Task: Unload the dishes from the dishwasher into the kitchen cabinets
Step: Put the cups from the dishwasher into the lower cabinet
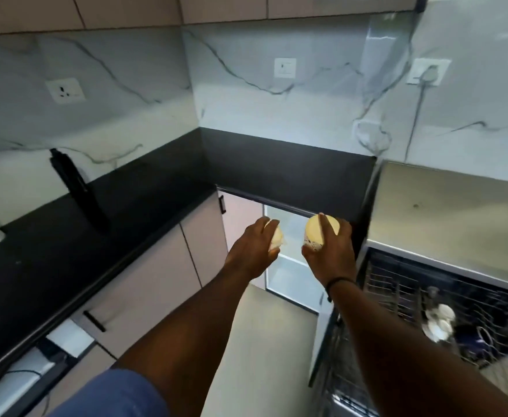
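Observation:
My left hand [254, 251] grips a pale cream cup [277, 237], mostly hidden behind my fingers. My right hand [332, 251] grips a second cream cup [316, 228], whose round base faces me. Both hands reach out side by side in front of an open lower cabinet [291, 266] with white shelves, under the black countertop [276, 167]. The dishwasher [427, 299] stands open at the right; its wire rack holds a few white dishes [440, 322] and dark items.
A black faucet [79, 191] rises from the counter at left. Closed beige cabinet doors [162, 281] with black handles run along the left. The dishwasher's steel top [445, 212] sits at right. Wall sockets dot the marble backsplash; a cable hangs from the right one.

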